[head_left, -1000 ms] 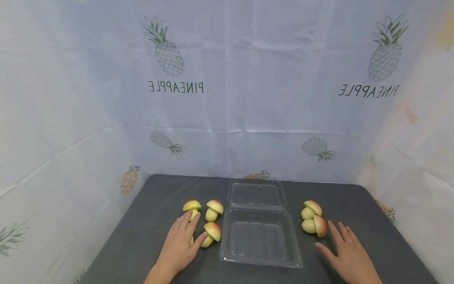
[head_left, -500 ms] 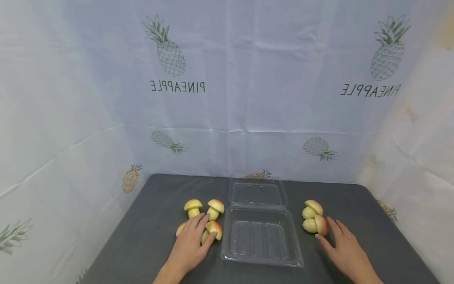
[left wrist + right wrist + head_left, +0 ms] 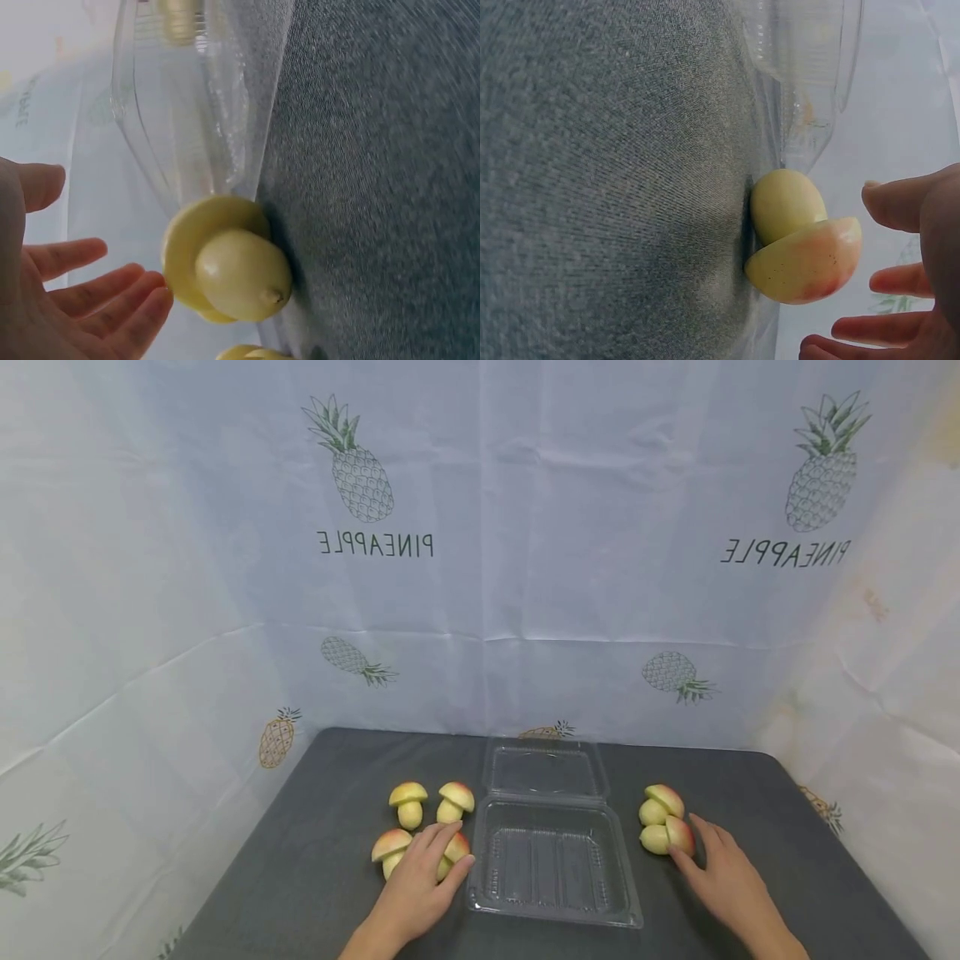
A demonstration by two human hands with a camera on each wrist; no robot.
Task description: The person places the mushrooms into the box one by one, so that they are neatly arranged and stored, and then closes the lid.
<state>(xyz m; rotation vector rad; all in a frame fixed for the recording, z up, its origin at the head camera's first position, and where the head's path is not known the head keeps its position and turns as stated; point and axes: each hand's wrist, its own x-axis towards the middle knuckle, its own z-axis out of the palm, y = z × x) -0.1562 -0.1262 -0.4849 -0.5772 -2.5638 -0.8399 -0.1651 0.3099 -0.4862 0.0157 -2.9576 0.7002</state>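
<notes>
In the head view my left hand (image 3: 420, 885) hovers over a yellow toy mushroom (image 3: 456, 847) with a reddish cap, covering part of it. Its fingers are loosely spread and grip nothing; the left wrist view has that mushroom (image 3: 240, 270) just beyond the fingertips, stem facing the camera. My right hand (image 3: 727, 881) is beside the nearer right-hand mushroom (image 3: 667, 837), thumb and fingers apart. In the right wrist view this mushroom (image 3: 802, 255) lies on its side, a small gap from the hand. Between the hands stands a clear plastic clamshell box (image 3: 551, 917), lid folded back.
Behind the right mushroom lies another mushroom (image 3: 662, 803), touching it. More mushrooms stand on the left: one at the far left (image 3: 408, 802), one beside it (image 3: 454, 802), one nearer (image 3: 392, 847). The dark table (image 3: 300, 860) ends at a hanging pineapple-print cloth (image 3: 585, 593).
My left hand has shifted rightward, uncovering the left mushrooms and reaching over the one nearest the box. My right hand has come slightly closer to its mushroom, thumb and fingers drawing around it.
</notes>
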